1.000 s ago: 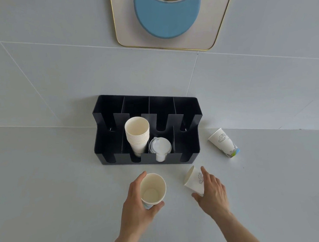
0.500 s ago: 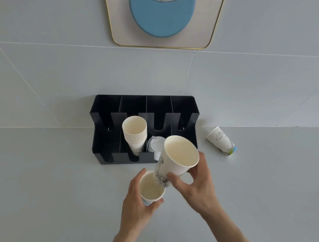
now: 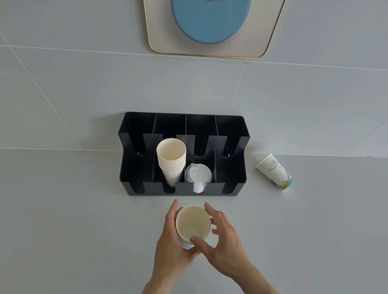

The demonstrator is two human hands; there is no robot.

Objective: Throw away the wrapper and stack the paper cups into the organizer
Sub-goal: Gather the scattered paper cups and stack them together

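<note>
Both hands, the left hand (image 3: 170, 243) and right hand (image 3: 226, 245), grip an upright paper cup (image 3: 193, 227) just before the black organizer (image 3: 232, 174).

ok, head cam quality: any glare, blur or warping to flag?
Head view: soft even light, no glare; wide-angle bends the wall tile lines and the organizer; the hands around the held cup look slightly soft; the lying cup is sharp.

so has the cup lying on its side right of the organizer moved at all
No. The tipped cup lies at the same spot right of the organizer, mouth toward it.
</note>
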